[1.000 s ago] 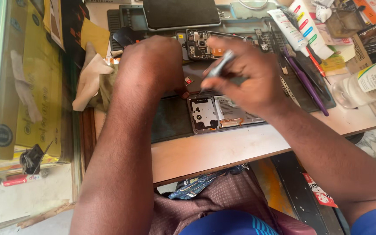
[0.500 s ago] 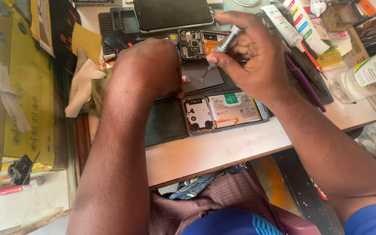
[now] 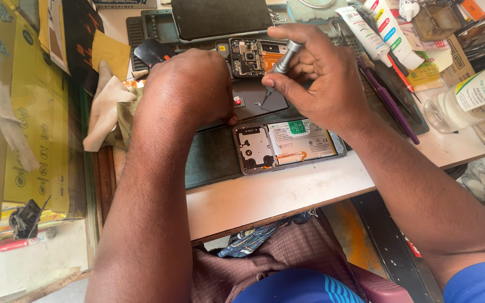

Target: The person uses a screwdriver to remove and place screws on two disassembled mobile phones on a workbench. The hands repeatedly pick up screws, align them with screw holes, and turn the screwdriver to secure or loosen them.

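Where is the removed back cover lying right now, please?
In the head view, the back cover lies mid-bench, just nearer than the opened phone, below the right hand.

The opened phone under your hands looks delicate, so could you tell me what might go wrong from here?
1. The screwdriver in the right hand could slip onto the opened phone's exposed board.
2. Only the left hand steadies the phone; it might shift.
3. The back cover lies near the table edge and could be knocked off.

Two bare arms and a bit of clothing

A bright blue short sleeve is worn on the right arm, seen at the near right corner. The left hand (image 3: 189, 84) and right hand (image 3: 315, 78) are bare, with no rings or watch. Brown checked cloth and a blue striped patch are seen near the lap.
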Motion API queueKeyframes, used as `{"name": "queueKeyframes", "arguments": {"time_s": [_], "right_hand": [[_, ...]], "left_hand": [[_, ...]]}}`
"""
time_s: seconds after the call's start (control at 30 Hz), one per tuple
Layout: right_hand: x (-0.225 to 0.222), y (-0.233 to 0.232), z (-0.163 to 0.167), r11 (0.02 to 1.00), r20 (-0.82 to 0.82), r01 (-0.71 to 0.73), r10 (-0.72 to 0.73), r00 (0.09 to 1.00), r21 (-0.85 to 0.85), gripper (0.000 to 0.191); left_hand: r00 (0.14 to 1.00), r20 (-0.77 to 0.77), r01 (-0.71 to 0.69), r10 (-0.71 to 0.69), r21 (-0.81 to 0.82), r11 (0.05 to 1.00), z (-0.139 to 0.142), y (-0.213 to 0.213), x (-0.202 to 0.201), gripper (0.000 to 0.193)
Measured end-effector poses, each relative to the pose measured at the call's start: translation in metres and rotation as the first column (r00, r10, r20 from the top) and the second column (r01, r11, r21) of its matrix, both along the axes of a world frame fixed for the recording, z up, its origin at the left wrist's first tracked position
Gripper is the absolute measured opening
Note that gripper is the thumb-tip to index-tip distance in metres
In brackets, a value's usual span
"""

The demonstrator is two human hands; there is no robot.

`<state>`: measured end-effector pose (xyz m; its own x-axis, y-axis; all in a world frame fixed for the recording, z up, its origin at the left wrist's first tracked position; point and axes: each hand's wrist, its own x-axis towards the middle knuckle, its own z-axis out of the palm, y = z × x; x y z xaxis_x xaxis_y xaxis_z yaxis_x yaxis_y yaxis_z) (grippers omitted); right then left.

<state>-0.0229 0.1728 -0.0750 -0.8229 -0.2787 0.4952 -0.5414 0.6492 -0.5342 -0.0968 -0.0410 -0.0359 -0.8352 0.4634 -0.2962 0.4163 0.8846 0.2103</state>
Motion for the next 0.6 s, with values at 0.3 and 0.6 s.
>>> {"name": "queueKeyframes", "arguments": {"time_s": [0.3,0.6], "right_hand": [[0.0,0.005,-0.002,0.992,-0.002,-0.028,0.028,1.0,-0.126,0.049],[-0.003,0.011,-0.006,0.981,-0.058,-0.068,0.058,0.997,-0.181,0.05]], "left_hand": [[0.992,-0.112,0.076,-0.055,0.197,0.977,-0.004,0.0,0.001,0.024],[0.975,-0.167,0.204,-0.144,0.44,0.875,-0.009,0.006,0.001,0.023]]}}
